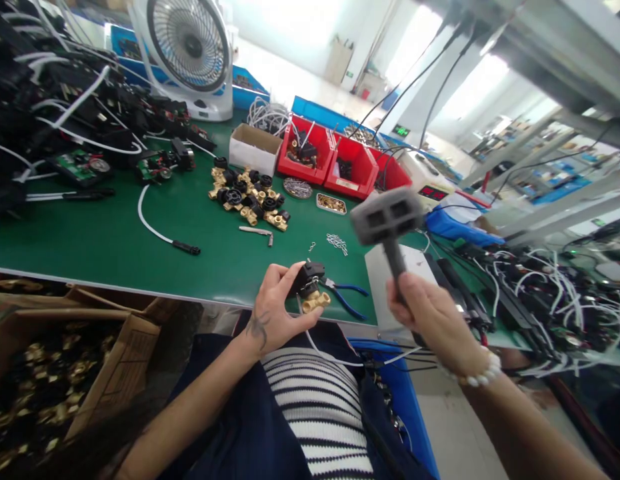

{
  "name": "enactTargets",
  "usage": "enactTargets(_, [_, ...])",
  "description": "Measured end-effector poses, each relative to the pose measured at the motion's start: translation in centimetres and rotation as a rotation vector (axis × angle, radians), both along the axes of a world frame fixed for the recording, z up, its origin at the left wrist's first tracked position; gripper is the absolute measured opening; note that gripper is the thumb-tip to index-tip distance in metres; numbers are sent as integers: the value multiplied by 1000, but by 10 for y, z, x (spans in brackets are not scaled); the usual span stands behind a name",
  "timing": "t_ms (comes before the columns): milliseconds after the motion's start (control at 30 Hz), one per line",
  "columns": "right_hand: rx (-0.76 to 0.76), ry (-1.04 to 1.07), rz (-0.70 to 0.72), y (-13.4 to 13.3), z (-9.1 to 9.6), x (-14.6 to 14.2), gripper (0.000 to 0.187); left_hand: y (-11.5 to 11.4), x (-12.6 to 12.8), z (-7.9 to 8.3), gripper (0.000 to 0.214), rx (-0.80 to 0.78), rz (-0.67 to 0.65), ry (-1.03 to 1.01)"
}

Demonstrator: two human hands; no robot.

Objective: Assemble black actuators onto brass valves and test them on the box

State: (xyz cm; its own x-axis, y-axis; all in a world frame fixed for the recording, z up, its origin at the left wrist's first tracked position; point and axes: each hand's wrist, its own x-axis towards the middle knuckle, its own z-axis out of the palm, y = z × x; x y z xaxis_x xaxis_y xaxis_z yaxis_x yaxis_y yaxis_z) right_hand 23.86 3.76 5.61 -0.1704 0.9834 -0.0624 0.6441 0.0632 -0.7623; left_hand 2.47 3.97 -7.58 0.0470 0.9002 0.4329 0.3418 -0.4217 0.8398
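Note:
My left hand (275, 308) is closed around a small valve (313, 288) with a black top and a brass body, held at the near edge of the green table (105, 233). A thin white wire runs down from the valve. My right hand (430, 317) grips the black handle of a grey rubber mallet (387, 217), whose head is raised and blurred to the right of the valve. Blue-handled pliers (347, 293) lie on the table just beyond the valve.
A pile of brass and black valve parts (247, 197) sits mid-table, with red bins (330, 157) and a white box (254, 148) behind. A fan (187, 50) stands at the back. Wired assemblies crowd the left and right. A cardboard box of brass parts (45, 373) sits below left.

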Motion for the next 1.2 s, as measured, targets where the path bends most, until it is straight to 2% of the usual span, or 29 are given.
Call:
enactTargets(67, [-57,-203,90,-5,-3,4,59,0,0,0,69,-6,-4,17])
enactTargets(133, [-65,-238,91,-8,2,9,60,0,1,0,69,4,-9,26])
enactTargets(267, [60,88,-148,-15,10,15,54,0,2,0,70,44,-4,45])
enactTargets(300, [75,121,-171,-17,9,14,54,0,2,0,70,49,-2,50])
enactTargets(367, [5,37,-96,-20,4,13,57,0,2,1,69,55,1,53])
enactTargets(433, [-133,-140,35,-20,0,13,61,-1,1,2,68,51,4,53])
enactTargets(500, [-190,-203,74,-19,2,16,61,0,1,2,67,47,4,58])
enactTargets(667, [-1,142,-165,-17,10,22,58,0,2,2,68,78,-8,75])
enactTargets(733, [-72,90,-105,-18,5,20,60,0,3,2,68,78,-4,75])
enactTargets(833, [-286,-121,66,-17,-2,16,63,-1,2,1,67,60,-2,62])
enactTargets(867, [-300,-129,68,-16,-1,17,63,-1,2,1,67,59,1,56])
enactTargets(1000, [-104,142,-153,-14,6,18,60,0,3,0,68,77,-1,67])
enactTargets(1033, [-99,167,-167,-15,6,17,60,1,3,0,68,80,-4,72])
enactTargets(1067, [-134,138,-142,-15,4,15,60,1,3,1,68,77,-7,75])
enactTargets(1167, [-337,-129,84,-18,1,9,61,1,4,2,67,78,-23,94])
enactTargets(1200, [-351,-185,135,-19,1,8,61,1,4,2,67,85,-29,105])
